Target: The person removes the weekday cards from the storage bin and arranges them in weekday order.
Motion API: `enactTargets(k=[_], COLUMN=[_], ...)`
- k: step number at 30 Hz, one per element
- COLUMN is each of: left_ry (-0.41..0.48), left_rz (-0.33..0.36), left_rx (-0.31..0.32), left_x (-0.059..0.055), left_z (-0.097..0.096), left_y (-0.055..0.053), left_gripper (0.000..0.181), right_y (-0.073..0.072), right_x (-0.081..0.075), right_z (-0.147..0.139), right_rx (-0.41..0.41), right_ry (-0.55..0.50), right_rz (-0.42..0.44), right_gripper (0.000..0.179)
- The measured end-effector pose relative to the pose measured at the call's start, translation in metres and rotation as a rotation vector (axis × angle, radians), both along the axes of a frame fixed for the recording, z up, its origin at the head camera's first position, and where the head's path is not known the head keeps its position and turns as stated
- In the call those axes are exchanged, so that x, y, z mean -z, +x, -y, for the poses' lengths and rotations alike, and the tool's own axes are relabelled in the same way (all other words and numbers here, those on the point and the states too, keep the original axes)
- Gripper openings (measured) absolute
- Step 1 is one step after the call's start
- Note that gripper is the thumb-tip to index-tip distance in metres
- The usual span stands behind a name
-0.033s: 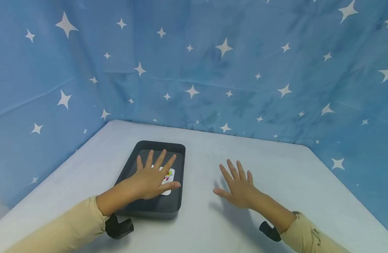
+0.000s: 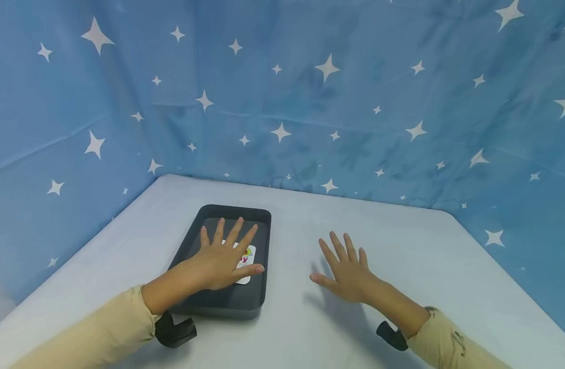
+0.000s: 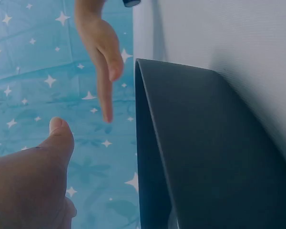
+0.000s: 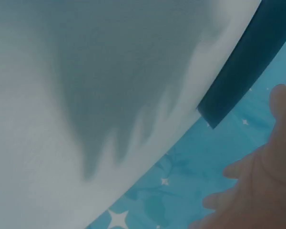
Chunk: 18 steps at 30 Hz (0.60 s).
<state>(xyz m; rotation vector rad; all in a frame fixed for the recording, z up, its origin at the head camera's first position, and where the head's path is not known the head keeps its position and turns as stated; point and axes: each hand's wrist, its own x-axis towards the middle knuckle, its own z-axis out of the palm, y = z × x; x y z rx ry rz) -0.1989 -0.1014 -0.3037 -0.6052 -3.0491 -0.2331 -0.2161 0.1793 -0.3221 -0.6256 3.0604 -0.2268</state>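
Hand (L) spread, empty, over dark-grey rectangular tray, walls prob. fencing in white printed card; R hand likewise spread, empty.

The tray sits on the table's left side, a card in it, a backdrop behind

The head view is bright; the 2 wrist views look dimmer, soft-edged shadows greying the worktop.
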Motion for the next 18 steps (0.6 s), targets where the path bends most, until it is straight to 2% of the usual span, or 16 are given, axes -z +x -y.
enactTargets(k=[3,6,10,13,18], left_ry=[0.021,0.073,0.215,0.312,0.392], left_rz=[0.011,0.043,0.146,0.231,0.331], left_rx=[-0.002,-0.019,-0.05,-0.066,-0.068], left_x=[-0.003,-0.01,-0.015,-0.01,0.008], left_z=[0.007,0.023,0.056,0.08,0.102], left_y=[-0.001,-0.006,-0.02,-0.034,-0.054], left_gripper=[0.085,0.085,0.087,0.088,0.094], right_y=[-0.005,-0.017,-0.036,-0.049,-0.058], right_x=[-0.002,-0.007,-0.013,-0.01,0.0], right_z=[0.01,0.031,0.07,0.099,0.131], right_rx=[-0.03,-0.081,-0.136,-0.21,-0.342], right_ry=[-0.016,-0.032,-0.066,-0.079,0.014], right_rz=[-0.015,-0.031,-0.005,0.053,0.113], right_gripper=[0.084,0.087,0.092,0.095,0.103])
